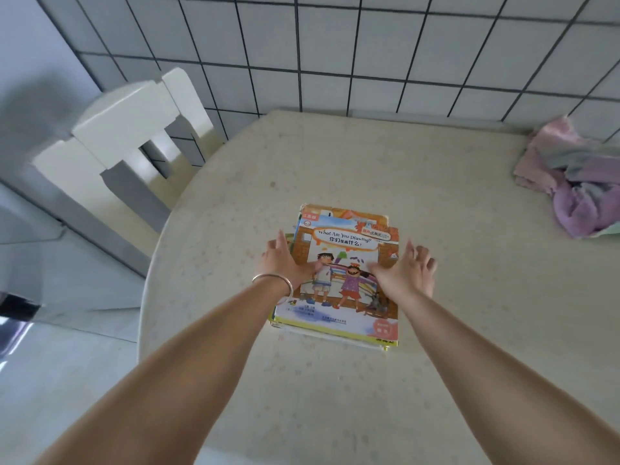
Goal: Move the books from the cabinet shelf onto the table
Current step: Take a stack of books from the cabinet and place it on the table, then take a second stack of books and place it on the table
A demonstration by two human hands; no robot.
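colourful books (349,263) (stacked) lie on table (436,380) between both hands (285,263).

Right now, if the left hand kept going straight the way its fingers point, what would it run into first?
Probably nothing on the table: the left hand points along the books' left edge toward the tiled wall. Depth is unclear.

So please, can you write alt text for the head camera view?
A stack of picture books lies on a pale round table, with the left hand and right hand open at its sides. A crumpled cloth lies far right.
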